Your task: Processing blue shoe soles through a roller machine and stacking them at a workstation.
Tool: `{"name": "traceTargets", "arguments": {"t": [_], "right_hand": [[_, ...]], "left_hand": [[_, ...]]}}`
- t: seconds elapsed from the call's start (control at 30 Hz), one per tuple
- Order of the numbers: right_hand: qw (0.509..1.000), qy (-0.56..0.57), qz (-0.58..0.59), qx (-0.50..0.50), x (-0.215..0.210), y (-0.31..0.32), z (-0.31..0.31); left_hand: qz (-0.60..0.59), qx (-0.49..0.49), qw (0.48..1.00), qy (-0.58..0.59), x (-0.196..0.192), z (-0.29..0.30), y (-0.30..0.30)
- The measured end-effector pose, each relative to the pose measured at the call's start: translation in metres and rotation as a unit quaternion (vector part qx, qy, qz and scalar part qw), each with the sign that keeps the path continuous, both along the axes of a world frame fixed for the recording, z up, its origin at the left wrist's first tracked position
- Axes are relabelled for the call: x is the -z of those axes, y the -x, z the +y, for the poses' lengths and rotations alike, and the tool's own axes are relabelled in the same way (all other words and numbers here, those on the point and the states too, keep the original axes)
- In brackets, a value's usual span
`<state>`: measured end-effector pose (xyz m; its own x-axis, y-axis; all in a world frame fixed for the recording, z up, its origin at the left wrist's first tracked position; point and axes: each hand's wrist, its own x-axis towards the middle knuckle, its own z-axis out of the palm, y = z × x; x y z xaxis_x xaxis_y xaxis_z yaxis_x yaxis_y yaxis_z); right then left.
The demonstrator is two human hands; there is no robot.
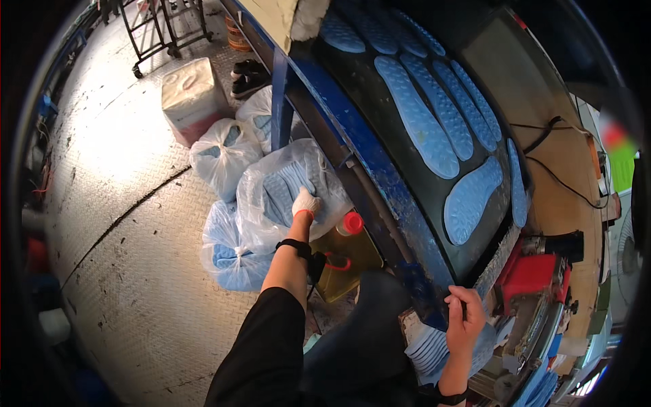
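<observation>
My left hand, in a pale glove, reaches down into an open clear plastic bag. It is closed at the edge of a stack of blue insoles in that bag; its fingertips are partly hidden. My right hand is bare, loosely curled with thumb and forefinger apart, and holds nothing that shows. It hovers by the near corner of a black conveyor belt. On the belt lie several textured blue insoles. More blue insoles are stacked below my right hand.
Knotted bags of blue pieces stand on the metal floor. Beside them are a white wrapped block, dark shoes and a red-capped container. A blue frame edges the belt. A red machine part is at the right.
</observation>
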<state>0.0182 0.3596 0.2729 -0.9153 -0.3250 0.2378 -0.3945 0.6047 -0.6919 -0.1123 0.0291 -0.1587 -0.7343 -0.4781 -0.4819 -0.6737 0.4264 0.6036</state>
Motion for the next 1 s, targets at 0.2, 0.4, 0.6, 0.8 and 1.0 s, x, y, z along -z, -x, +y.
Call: {"name": "traceTargets", "arguments": {"t": [0.2, 0.4, 0.6, 0.8, 1.0], "right_hand": [[0.999, -0.024, 0.032, 0.012, 0.000, 0.006, 0.009], [0.999, -0.048, -0.017, 0.017, -0.007, 0.001, 0.008], [0.998, -0.050, -0.025, 0.027, -0.008, -0.002, 0.007], [0.999, -0.038, -0.003, 0.021, -0.006, 0.001, 0.001], [0.999, -0.032, 0.023, 0.004, -0.005, 0.003, 0.007]], "left_hand": [[0.264, -0.248, 0.862, -0.353, -0.037, 0.057, 0.042], [0.303, -0.352, 0.813, -0.351, -0.068, 0.028, 0.049], [0.231, -0.208, 0.950, -0.027, -0.063, 0.004, 0.065], [0.238, -0.354, 0.890, -0.163, -0.084, -0.018, 0.049], [0.405, -0.364, 0.714, -0.440, -0.183, 0.012, -0.100]]}}
